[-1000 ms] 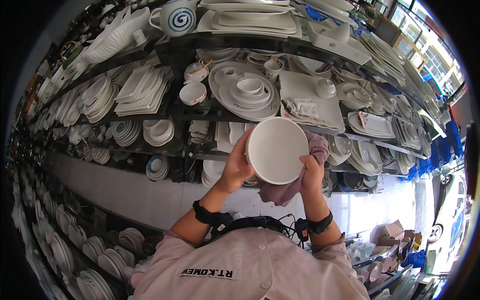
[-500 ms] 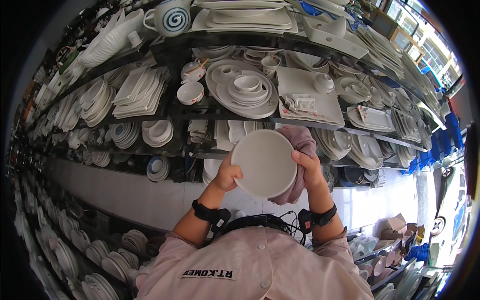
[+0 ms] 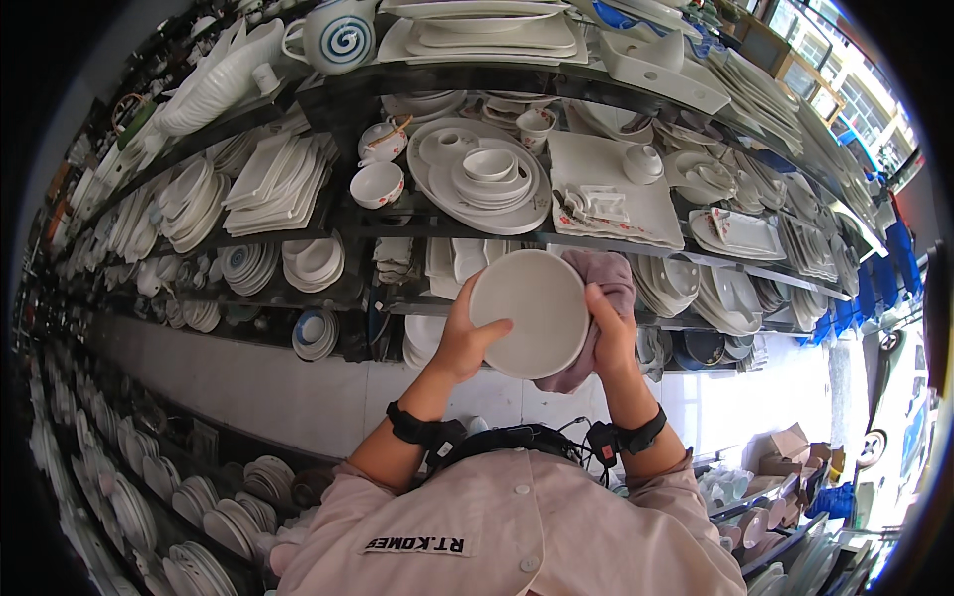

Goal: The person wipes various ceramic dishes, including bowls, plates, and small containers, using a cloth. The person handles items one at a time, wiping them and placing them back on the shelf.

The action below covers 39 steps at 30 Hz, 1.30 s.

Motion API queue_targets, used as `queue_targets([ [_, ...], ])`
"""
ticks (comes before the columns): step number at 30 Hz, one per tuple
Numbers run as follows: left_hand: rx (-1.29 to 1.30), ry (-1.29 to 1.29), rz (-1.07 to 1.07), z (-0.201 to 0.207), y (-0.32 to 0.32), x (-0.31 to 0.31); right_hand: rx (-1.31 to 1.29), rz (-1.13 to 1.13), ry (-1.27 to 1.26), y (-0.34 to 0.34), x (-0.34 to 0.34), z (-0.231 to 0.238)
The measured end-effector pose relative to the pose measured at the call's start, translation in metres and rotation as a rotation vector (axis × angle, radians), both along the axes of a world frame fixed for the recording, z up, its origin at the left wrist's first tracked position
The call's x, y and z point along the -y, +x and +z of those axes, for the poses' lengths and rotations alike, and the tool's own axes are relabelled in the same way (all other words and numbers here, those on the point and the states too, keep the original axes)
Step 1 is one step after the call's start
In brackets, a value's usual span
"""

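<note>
A round off-white plate (image 3: 530, 310) is held up in front of me, its face turned toward me. My left hand (image 3: 471, 333) grips its left edge, the thumb lying over the face and the fingers hidden behind. At the right edge, my right hand (image 3: 612, 333) is closed around a mauve cloth (image 3: 608, 272), which is bunched against the plate's rim and back. How far the cloth reaches behind the plate is hidden.
Ahead, dark shelves (image 3: 388, 221) carry stacked white dishes, including a large oval platter (image 3: 421, 183), a flowered bowl (image 3: 377, 186) and a square plate (image 3: 616, 165). More plate stacks (image 3: 234, 526) stand low at left. A cardboard box (image 3: 783, 447) lies at lower right.
The plate has risen slightly and shifted a little to the right. My left thumb has moved from the rim farther onto its face. The cloth has moved up slightly with my right hand.
</note>
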<state>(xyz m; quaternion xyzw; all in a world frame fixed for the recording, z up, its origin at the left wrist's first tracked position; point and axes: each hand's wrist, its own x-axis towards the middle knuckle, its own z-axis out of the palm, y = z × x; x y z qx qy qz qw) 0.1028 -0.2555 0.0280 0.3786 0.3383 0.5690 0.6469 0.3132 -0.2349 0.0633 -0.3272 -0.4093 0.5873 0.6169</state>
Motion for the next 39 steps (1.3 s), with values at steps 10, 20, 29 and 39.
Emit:
queue_targets([
  [10,0.199,-0.132,0.082,0.005,0.01,-0.004,-0.264,0.228,-0.362,-0.001,0.009,-0.047],
  [20,-0.123,-0.099,0.257,-0.031,0.034,-0.01,0.395,0.149,0.222,0.0,0.024,-0.025],
  [29,0.314,-0.04,0.046,-0.04,0.031,-0.011,0.487,0.163,0.362,-0.003,0.018,-0.012],
  [39,0.293,-0.082,-0.03,-0.039,0.023,-0.014,0.43,0.312,0.113,0.02,0.011,-0.01],
])
